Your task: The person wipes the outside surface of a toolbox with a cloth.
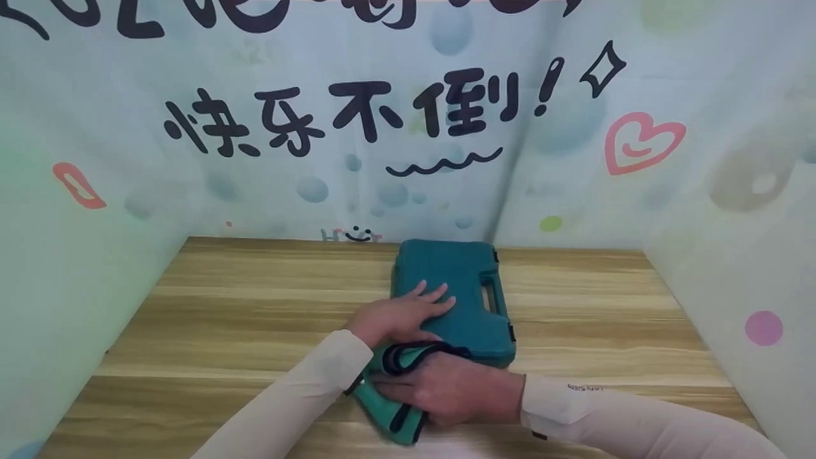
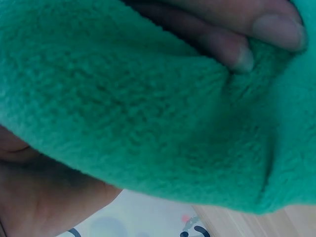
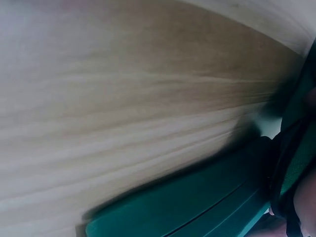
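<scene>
A teal plastic carrying case (image 1: 440,261) with a handle on its right side lies flat on the wooden table. My left hand (image 1: 398,317) rests on its lid, fingers straight and spread. At the near end of the case, my right hand (image 1: 462,389) grips a bunched green cloth (image 1: 386,411) with dark edging. The fuzzy cloth (image 2: 123,108) fills most of the left wrist view, with fingertips (image 2: 279,29) pressed into it. In the right wrist view, the side of the case (image 3: 187,202) shows low down, and the cloth hangs at the right edge.
The wood-grain table (image 1: 255,306) extends on both sides of the case. A printed backdrop (image 1: 287,191) with dark characters stands at the table's back edge, just behind the case. Pale side panels (image 1: 720,255) border the table left and right.
</scene>
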Motion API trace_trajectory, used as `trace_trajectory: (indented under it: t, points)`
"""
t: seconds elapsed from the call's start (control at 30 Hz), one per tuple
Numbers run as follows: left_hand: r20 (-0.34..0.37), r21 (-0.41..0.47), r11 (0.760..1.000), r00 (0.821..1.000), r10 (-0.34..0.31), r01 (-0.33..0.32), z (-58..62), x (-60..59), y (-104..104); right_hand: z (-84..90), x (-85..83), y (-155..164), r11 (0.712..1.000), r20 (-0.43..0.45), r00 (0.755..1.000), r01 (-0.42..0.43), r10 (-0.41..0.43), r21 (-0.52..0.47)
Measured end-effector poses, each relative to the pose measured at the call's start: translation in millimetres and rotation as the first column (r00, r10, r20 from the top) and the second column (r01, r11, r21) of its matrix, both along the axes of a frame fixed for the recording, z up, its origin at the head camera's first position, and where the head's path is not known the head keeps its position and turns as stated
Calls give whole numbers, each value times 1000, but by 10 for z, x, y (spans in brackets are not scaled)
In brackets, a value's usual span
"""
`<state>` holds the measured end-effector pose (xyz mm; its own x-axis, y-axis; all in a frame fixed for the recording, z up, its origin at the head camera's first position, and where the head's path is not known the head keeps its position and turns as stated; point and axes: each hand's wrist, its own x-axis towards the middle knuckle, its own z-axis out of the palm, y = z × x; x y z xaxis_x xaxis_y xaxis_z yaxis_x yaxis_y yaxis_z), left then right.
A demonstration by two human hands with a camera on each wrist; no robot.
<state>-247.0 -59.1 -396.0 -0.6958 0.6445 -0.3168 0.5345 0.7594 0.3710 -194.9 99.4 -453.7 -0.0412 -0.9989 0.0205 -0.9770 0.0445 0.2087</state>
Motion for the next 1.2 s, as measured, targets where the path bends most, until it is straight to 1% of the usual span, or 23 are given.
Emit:
trace_trajectory:
  t: [0.2,0.3,0.43,0.57,0.7,0.87,0.97,1.2]
  points:
    - [-1,11,1000,1000,-12,12,-8,-6,-9,-14,3,14,1000,14,1000,4,-4,3]
    - [-8,11,1000,1000,-19,19,-13,-8,-26,-17,0,23,1000,30,1000,-8,9,-6]
    - [-16,1,1000,1000,-23,23,-16,-5,-25,-23,-9,78,1000,69,997,-23,23,-9]
    - [-11,-7,1000,1000,-12,12,-20,2,-14,-28,-6,182,1000,128,991,-24,26,-20]
    - [-13,-20,1000,1000,0,0,-18,2,-15,-23,-14,317,998,157,987,-30,37,-48]
    - [-21,-34,999,1000,-19,19,-31,-2,7,-22,-55,577,995,160,984,-64,75,-76]
    - [-5,-27,999,1000,-22,22,-36,-1,4,-18,-81,758,993,161,983,-76,90,-88]
    - [20,-6,1000,1000,-4,4,-16,12,-29,27,-108,1100,994,230,972,-31,54,-104]
